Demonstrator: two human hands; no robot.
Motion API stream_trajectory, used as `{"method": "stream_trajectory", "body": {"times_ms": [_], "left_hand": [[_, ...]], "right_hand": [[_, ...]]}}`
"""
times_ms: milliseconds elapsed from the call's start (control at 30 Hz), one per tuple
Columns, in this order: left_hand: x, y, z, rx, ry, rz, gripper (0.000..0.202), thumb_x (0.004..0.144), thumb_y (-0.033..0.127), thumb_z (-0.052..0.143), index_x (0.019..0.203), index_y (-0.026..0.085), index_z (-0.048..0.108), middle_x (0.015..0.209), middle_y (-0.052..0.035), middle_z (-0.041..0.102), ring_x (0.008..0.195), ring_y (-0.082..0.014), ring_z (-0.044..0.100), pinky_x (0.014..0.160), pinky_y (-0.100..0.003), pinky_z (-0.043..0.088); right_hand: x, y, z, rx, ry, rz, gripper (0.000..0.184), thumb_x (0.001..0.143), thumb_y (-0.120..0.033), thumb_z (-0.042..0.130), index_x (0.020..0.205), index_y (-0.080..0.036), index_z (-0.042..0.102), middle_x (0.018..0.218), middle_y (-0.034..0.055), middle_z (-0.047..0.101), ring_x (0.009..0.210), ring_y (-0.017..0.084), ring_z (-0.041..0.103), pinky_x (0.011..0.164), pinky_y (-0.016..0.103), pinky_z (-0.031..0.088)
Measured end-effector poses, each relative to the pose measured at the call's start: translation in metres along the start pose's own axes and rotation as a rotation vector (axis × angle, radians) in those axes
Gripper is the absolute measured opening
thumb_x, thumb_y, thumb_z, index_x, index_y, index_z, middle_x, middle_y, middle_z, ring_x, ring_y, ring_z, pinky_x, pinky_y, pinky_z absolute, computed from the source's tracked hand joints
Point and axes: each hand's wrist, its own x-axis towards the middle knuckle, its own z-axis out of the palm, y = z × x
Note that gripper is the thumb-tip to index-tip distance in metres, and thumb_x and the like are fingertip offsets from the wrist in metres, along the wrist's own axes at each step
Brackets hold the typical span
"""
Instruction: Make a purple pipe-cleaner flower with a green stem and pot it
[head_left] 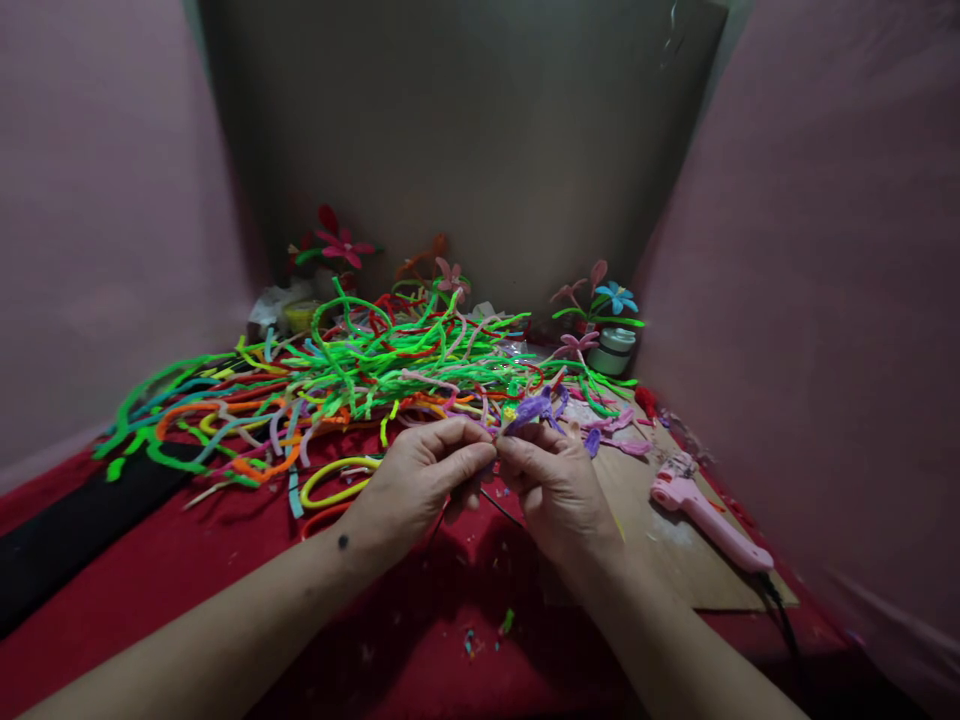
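Observation:
Both my hands meet over the red cloth (225, 560). My left hand (424, 475) is closed in a pinch against my right hand (551, 485), which is also closed. Between the fingertips sits a small purple pipe-cleaner flower (534, 408) with a yellow centre. A thin dark wire stem (501, 510) runs down from the fingers between the hands. Right behind the hands lies a big tangle of pipe cleaners (360, 375), mostly bright green, with orange, yellow, pink and blue ones.
A pink glue gun (705, 512) lies on a brown board (675, 560) at the right, its cable running off the front. Finished pipe-cleaner flowers (600, 300) and a small jar (613, 350) stand at the back. A black strip (75, 520) lies at the left. Pink walls close both sides.

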Motion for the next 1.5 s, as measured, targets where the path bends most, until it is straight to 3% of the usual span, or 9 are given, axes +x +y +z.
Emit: {"method": "stream_trajectory", "body": {"times_ms": [133, 600, 1133, 1300, 1500], "left_hand": [[0.0004, -0.0015, -0.0005, -0.08, -0.027, -0.052, 0.014, 0.08, 0.03, 0.058, 0.084, 0.018, 0.056, 0.053, 0.0055, 0.051, 0.04, -0.006, 0.042, 0.035, -0.015, 0.031], [0.004, -0.0023, -0.0058, -0.187, -0.134, -0.21, 0.02, 0.075, 0.033, 0.064, 0.069, 0.015, 0.059, 0.043, 0.005, 0.046, 0.035, -0.0026, 0.032, 0.035, -0.014, 0.021], [-0.0013, 0.0005, -0.0031, -0.299, -0.16, -0.216, 0.017, 0.074, 0.031, 0.067, 0.071, 0.017, 0.057, 0.046, 0.0051, 0.049, 0.036, -0.0054, 0.043, 0.032, -0.014, 0.029], [-0.0006, 0.002, -0.001, -0.27, -0.148, -0.196, 0.018, 0.076, 0.029, 0.064, 0.068, 0.016, 0.055, 0.056, 0.0016, 0.058, 0.037, -0.0048, 0.046, 0.032, -0.013, 0.03], [-0.0006, 0.0039, -0.0021, -0.21, -0.14, -0.184, 0.019, 0.076, 0.028, 0.064, 0.066, 0.015, 0.055, 0.053, 0.0027, 0.056, 0.036, -0.0048, 0.046, 0.033, -0.013, 0.032]], "right_hand": [[0.0015, 0.0005, -0.0025, 0.022, -0.009, 0.024, 0.013, 0.056, -0.014, 0.078, 0.065, -0.017, 0.069, 0.058, -0.0037, 0.06, 0.05, 0.004, 0.045, 0.049, 0.018, 0.034], [0.0009, -0.0012, -0.0049, 0.03, -0.024, 0.038, 0.015, 0.049, -0.013, 0.08, 0.06, -0.017, 0.07, 0.054, -0.0031, 0.061, 0.048, 0.004, 0.044, 0.046, 0.018, 0.031], [-0.0006, -0.0031, -0.0054, 0.112, -0.101, 0.148, 0.015, 0.052, -0.012, 0.079, 0.052, -0.017, 0.065, 0.051, -0.0033, 0.06, 0.048, 0.007, 0.053, 0.048, 0.018, 0.042], [0.0, -0.0024, -0.0068, 0.106, -0.115, 0.187, 0.015, 0.052, -0.014, 0.079, 0.055, -0.016, 0.065, 0.049, -0.0045, 0.058, 0.043, 0.005, 0.048, 0.043, 0.017, 0.035], [0.0004, -0.0041, -0.0056, 0.098, -0.077, 0.204, 0.017, 0.048, -0.014, 0.08, 0.055, -0.015, 0.065, 0.051, -0.0045, 0.058, 0.045, 0.004, 0.044, 0.044, 0.017, 0.031]]}}
